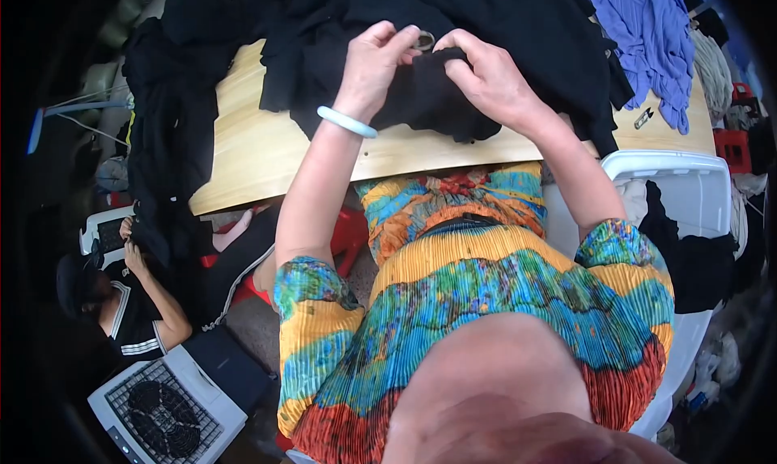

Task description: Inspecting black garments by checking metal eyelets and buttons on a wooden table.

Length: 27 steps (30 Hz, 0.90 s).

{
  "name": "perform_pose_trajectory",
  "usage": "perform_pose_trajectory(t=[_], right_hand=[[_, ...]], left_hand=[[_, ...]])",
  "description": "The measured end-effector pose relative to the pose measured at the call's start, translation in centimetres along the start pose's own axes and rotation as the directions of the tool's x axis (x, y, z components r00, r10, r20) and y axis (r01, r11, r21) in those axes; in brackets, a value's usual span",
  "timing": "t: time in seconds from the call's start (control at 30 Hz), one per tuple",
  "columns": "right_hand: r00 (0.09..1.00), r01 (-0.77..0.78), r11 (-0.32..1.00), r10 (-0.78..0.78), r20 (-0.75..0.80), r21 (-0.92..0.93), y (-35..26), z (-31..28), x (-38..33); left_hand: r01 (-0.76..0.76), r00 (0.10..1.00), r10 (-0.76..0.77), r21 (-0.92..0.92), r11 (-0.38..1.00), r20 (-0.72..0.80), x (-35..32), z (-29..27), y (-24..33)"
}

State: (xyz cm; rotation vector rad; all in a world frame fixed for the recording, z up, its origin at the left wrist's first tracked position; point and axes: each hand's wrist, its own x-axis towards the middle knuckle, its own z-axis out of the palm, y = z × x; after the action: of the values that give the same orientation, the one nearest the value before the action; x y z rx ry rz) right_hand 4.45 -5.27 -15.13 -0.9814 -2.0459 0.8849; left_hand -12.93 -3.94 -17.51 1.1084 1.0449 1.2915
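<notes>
Black garment cloth (340, 76) lies bunched over the table, with its near edge lifted between my two hands. My left hand (374, 66), a pale blue bangle (347, 122) on its wrist, is closed in a pinch at the cloth. Right at its fingertips shows a small round brownish thing (424, 40) that looks like a button. My right hand (495, 77) pinches the folded edge of the same cloth between thumb and fingers, a short way to the right. Part of what the fingertips grip is hidden.
The light wooden table (251, 148) carries more black cloth, a purple garment (647, 35) and small thread snips (643, 118) at right. A white plastic bin (672, 161) with dark cloth stands at my right. Left are a seated person (137, 294) and a box fan (166, 411).
</notes>
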Motion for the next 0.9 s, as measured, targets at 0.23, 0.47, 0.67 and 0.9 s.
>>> perform_pose_trajectory(t=[0.23, 0.47, 0.67, 0.9], right_hand=[[0.975, -0.041, 0.998, 0.032, -0.218, -0.038, 0.1, 1.3, 0.6], [0.973, -0.119, 0.992, 0.124, -0.195, 0.038, 0.7, 1.5, -0.1], [0.975, -0.221, 0.949, 0.221, 0.026, 0.224, 1.3, 1.0, -0.2], [0.973, -0.210, 0.976, 0.203, 0.110, 0.063, 1.0, 1.2, -1.0]], left_hand=[[0.009, 0.993, -0.011, -0.012, 1.000, -0.118, -1.6, 1.9, 0.5], [-0.187, 0.956, 0.220, 0.174, 0.967, -0.192, -3.7, 2.1, -0.2], [-0.194, 0.973, 0.226, 0.349, 0.917, -0.053, -5.4, 1.1, -0.3], [-0.161, 0.986, 0.123, 0.436, 0.885, 0.112, -6.4, 0.4, -1.9]])
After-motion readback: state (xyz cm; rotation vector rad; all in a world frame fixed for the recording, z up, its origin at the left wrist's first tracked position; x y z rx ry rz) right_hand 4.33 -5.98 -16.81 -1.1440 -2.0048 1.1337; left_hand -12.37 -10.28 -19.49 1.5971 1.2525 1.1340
